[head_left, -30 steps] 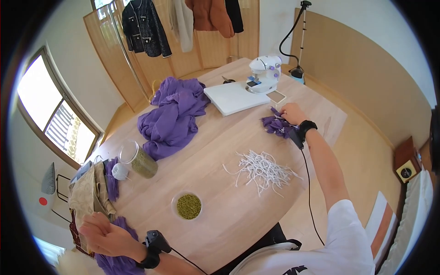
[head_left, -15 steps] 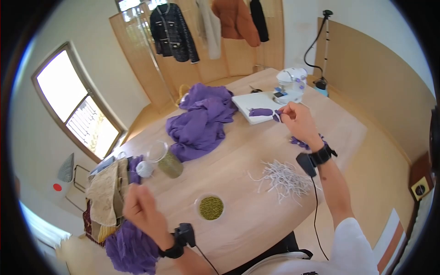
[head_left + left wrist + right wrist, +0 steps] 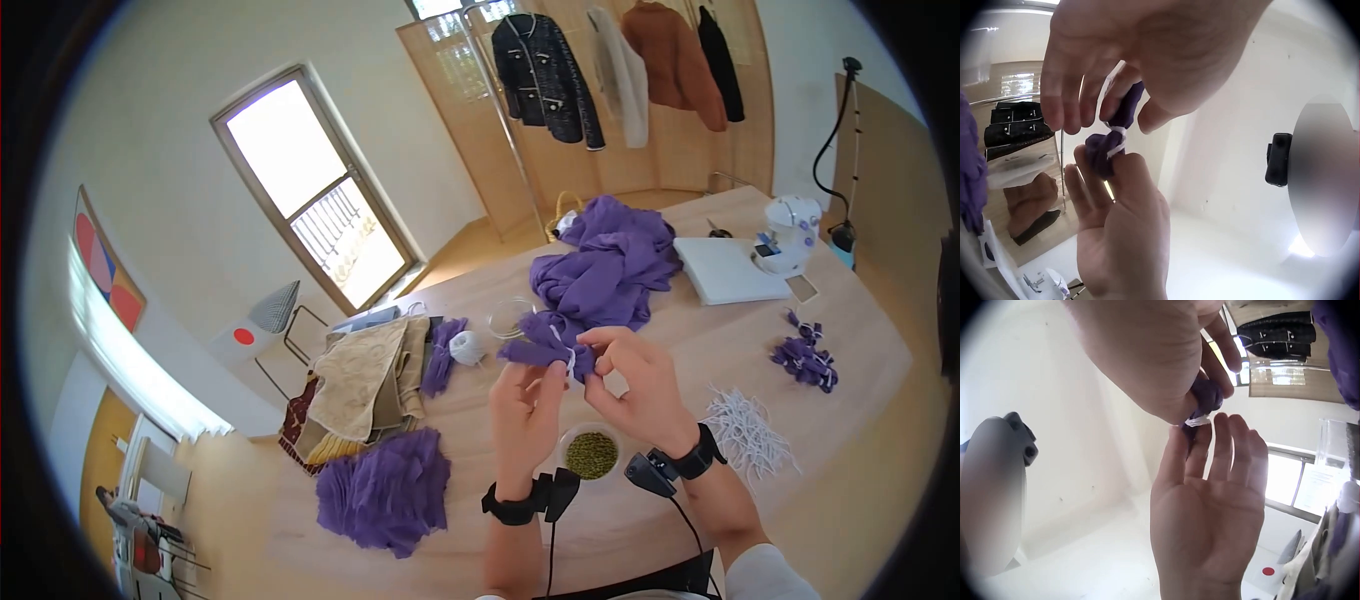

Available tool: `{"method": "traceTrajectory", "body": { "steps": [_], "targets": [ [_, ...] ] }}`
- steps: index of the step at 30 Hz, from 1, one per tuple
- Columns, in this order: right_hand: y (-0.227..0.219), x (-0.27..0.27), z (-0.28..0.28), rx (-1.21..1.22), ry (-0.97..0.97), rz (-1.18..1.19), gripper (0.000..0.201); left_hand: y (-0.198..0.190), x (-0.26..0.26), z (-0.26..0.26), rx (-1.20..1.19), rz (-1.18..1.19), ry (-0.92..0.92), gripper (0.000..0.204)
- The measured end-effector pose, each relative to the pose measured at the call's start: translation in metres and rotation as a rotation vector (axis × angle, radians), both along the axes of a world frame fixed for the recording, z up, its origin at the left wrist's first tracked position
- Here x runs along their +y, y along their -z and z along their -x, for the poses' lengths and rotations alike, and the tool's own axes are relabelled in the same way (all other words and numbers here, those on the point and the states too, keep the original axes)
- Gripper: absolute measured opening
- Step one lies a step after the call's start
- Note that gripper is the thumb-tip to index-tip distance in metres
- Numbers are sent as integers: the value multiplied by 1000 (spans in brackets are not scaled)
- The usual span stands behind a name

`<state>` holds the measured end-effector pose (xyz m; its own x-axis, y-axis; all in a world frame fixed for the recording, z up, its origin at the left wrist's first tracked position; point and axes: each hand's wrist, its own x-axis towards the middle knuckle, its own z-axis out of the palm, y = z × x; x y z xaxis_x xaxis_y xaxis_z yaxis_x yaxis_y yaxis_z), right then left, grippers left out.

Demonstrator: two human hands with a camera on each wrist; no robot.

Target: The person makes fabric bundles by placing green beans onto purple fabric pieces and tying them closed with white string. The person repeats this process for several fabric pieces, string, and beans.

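A small rolled purple cloth bundle (image 3: pixel 535 352) with white string (image 3: pixel 571 362) around it is held between both hands above the table. My left hand (image 3: pixel 525 420) pinches one end between thumb and fingers; my right hand (image 3: pixel 640 385) pinches the other end beside the string. In the left wrist view the string (image 3: pixel 1116 132) circles the bundle between the two hands' fingertips. The right wrist view shows the left hand (image 3: pixel 1210 512) palm up, its thumb and index finger on the cloth, the other fingers extended.
A bowl of green beads or beans (image 3: pixel 591 455) stands below the hands. White strings (image 3: pixel 748 435) and tied purple bundles (image 3: pixel 805 360) lie right, near a sewing machine (image 3: pixel 790 235). Purple cloth pieces (image 3: pixel 385 490), beige fabric (image 3: pixel 365 380) and a white yarn ball (image 3: pixel 466 348) are left; large purple cloth (image 3: pixel 610 265) lies behind.
My right hand lifted a bundle from the pile at the right and brought it to my left hand, which now holds it too. The head view has turned left.
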<state>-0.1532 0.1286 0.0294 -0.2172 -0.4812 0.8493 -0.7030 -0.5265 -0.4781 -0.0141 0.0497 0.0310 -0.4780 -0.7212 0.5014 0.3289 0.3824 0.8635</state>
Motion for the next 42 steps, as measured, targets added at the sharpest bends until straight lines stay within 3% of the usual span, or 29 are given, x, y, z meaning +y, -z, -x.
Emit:
{"method": "traceTrajectory", "body": {
  "steps": [6, 9, 12, 18, 24, 27, 33, 42],
  "targets": [
    [-9, 3, -6, -38, -190, -66, 22, 3, -13, -13, 8, 14, -16, 15],
    [-11, 4, -7, -52, -154, -88, 28, -1, -10, -12, -5, 6, -16, 13],
    [-6, 1, 1, 144, -73, -31, 29, -6, -4, -10, -20, -6, -12, 9],
    [3, -4, 6, 267, -34, 69, 25, -3, -8, -12, -35, -32, -61, 16],
    [2, -3, -1, 186, -53, 69, 28, -4, -7, -12, -26, -36, -90, 18],
    [-3, -2, -6, 116, 31, 155, 28, -5, -5, -9, -12, -33, -100, 17],
    [-4, 0, -1, 292, 20, 152, 28, -3, -4, -10, -57, -18, -115, 16],
    [-2, -2, -4, 350, 118, 166, 28, -6, 5, -7, -88, -11, -149, 16]
  ]
}}
